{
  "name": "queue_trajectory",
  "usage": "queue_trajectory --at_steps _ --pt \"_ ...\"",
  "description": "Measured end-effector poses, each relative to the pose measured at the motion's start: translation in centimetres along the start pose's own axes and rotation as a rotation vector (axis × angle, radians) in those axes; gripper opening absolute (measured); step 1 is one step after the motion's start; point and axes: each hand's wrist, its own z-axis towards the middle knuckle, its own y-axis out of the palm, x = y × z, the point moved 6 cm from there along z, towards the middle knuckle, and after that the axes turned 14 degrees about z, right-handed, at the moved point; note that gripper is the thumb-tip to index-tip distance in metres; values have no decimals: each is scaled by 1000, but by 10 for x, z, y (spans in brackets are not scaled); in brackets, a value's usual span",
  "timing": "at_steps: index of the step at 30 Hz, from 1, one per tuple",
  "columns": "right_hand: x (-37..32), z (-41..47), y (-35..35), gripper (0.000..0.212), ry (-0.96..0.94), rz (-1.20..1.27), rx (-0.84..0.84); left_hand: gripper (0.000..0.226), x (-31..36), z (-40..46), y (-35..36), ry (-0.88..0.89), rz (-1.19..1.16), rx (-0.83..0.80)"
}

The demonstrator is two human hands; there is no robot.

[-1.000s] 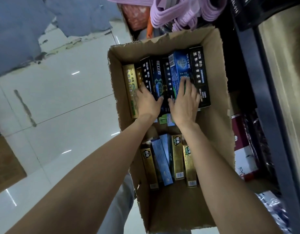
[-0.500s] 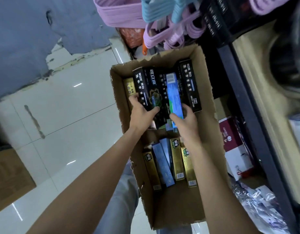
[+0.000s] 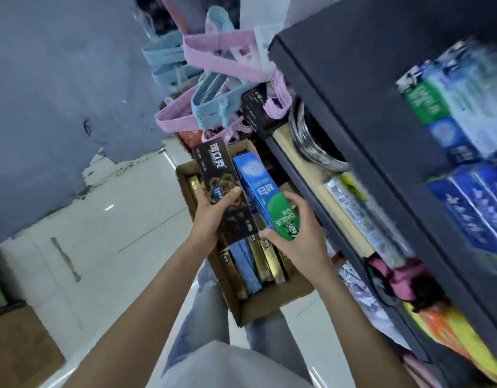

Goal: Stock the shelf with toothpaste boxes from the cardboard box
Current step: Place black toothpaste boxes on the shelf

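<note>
- Head view, left hand (image 3: pixel 213 217): I read it as closed around a black toothpaste box (image 3: pixel 223 189), thumb across the printed face, fingers wrapped behind. The box is clear of the cardboard box (image 3: pixel 272 305) and sits above it.
- Head view, right hand (image 3: pixel 300 239): closed on the green end of a blue toothpaste box (image 3: pixel 259 191), fingers over the top, thumb under the near edge. This box is also lifted out.
- Both held boxes lie side by side, long axes pointing away from me and slightly leftward, near ends in the palms.
- More toothpaste boxes (image 3: pixel 255 261) remain in the cardboard box below, lying flat in a row.
- Key relation: the shelf (image 3: pixel 381 152) stands to my right, with blurred toothpaste stock (image 3: pixel 451 113) already on its upper level. The right hand is the nearer one.
- Judgement: the next move calls for swinging the boxes rightward, blue one first.
</note>
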Motion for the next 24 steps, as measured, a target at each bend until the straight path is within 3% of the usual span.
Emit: queue_trajectory --at_steps 5,11,14,16,19,24 --pt "-47 -32 -38 59 -129 -32 12 62 49 -37 9 98 -86 -31" --pt "-73 -45 -95 58 -128 -14 3 83 90 -58 35 126 49 -156" --pt "-84 -49 -115 55 -15 190 -94 59 99 -58 52 130 109 -215" --pt "-91 -50 -128 51 5 295 -97 60 100 -54 63 104 101 -241" --pt "-100 -47 -136 53 -37 383 25 68 107 -49 78 92 127 -279" --pt "-108 -32 -131 67 -74 535 215 36 127 -46 97 81 222 -397"
